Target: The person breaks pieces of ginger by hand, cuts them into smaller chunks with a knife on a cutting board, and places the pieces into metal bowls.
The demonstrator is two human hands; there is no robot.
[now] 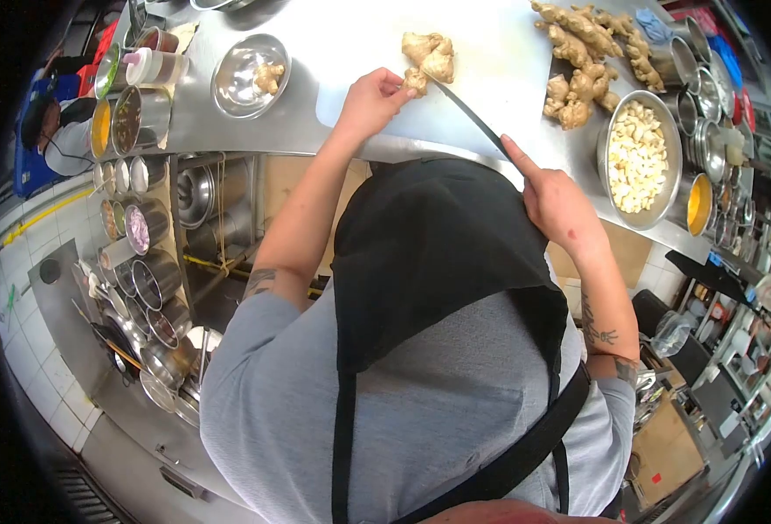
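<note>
On the white cutting board [342, 106] lies a knobbly ginger root [429, 54]. My left hand [375, 103] pinches its near knob between thumb and fingers. A knife [474, 117] is gripped in my right hand [553, 199], index finger laid along the back of the blade, and its tip meets the root beside my left fingertips. Left of the board, a steel bowl [230, 86] holds a small piece of ginger [268, 79]. A heap of whole ginger [581, 73] lies at the board's right edge.
A large steel bowl [605, 166] of pale peeled pieces stands by my right forearm. Steel containers [684, 63] crowd the right end of the counter. At the left stand a capped squeeze bottle [154, 66] and more pots. Another person [69, 144] is at the far left.
</note>
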